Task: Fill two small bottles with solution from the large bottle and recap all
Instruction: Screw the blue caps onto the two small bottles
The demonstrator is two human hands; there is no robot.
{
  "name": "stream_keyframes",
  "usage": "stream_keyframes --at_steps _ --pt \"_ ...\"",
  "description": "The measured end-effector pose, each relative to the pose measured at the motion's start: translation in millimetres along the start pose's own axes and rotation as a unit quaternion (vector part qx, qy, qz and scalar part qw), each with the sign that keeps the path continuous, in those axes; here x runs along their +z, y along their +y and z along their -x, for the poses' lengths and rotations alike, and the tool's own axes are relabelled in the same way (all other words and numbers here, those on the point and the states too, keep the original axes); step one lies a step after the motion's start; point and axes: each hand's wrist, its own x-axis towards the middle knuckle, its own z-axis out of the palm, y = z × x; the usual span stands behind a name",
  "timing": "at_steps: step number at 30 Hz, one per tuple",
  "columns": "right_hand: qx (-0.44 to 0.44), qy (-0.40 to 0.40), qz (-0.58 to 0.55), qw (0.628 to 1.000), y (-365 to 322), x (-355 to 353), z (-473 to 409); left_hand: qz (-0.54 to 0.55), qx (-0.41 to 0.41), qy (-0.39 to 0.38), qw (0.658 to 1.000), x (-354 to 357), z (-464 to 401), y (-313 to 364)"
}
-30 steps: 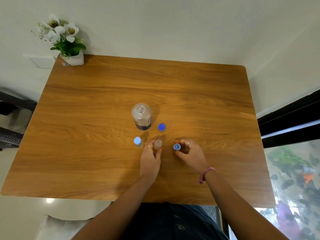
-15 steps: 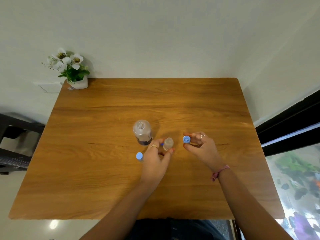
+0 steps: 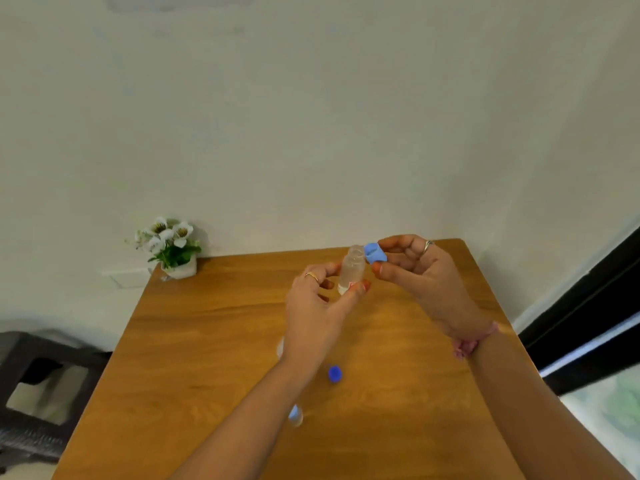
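Note:
My left hand holds a small clear bottle upright in the air above the wooden table, its mouth uncovered. My right hand pinches a light blue cap right beside the bottle's mouth. A second small bottle with a light blue cap stands on the table under my left forearm. A darker blue cap lies loose on the table. The large bottle is almost wholly hidden behind my left wrist; only a pale sliver shows.
A white pot of white flowers sits at the table's far left corner against the wall. A dark chair stands left of the table. A dark window frame runs along the right.
Both hands have risen from the table, the left carrying the small bottle and the right the light blue cap, now close together. The camera has tilted up toward the wall.

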Motion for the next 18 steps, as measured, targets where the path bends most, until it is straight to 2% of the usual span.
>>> stream_keyframes --at_steps 4,11,18 --pt "-0.037 0.003 -0.002 0.999 -38.0 5.5 -18.0 0.02 0.012 0.001 1.0 -5.3 -21.4 31.1" --pt "-0.133 -0.025 0.088 0.987 -91.9 10.9 -43.2 0.035 0.031 0.003 0.999 -17.4 -48.0 66.6" --pt "-0.189 -0.086 0.269 0.941 -143.1 13.5 -62.3 0.052 0.047 0.011 0.997 -24.7 -57.8 86.5"
